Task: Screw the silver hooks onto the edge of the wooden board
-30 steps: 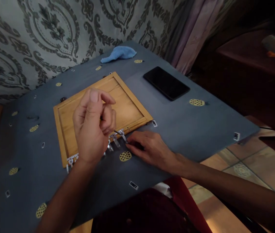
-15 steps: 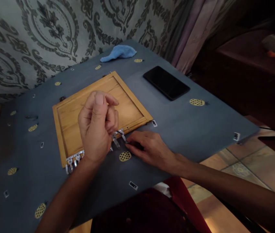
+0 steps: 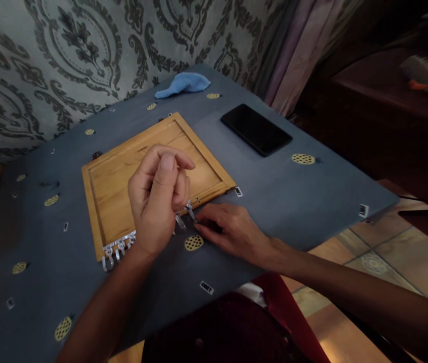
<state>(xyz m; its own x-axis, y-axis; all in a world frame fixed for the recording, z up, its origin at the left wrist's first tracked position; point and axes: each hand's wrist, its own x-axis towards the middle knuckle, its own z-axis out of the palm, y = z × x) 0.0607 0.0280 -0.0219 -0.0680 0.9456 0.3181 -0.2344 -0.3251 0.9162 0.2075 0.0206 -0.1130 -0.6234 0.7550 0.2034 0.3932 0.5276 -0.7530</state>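
A framed wooden board (image 3: 214, 176) lies on the table, with a metal hook rail (image 3: 121, 244) along its near edge. Several silver hooks hang off that edge. My left hand (image 3: 159, 194) is curled closed above the board's near edge, thumb up, covering the middle of the rail. Whatever sits inside its fingers is hidden from view. At the rail's right end, thumb and fingertips of my right hand (image 3: 234, 229) pinch the end of a metal hook (image 3: 191, 213).
A black phone (image 3: 256, 129) lies to the right of the board. Behind it rests a crumpled blue cloth (image 3: 184, 84). The table (image 3: 274, 201) has a blue pineapple-print cover and meets a patterned wall (image 3: 77, 45). Dark brackets (image 3: 96, 155) stick out at the board's far edge.
My left hand has shifted slightly right and down over the rail, staying curled. My right hand keeps its place at the end hook. The view has moved a little.
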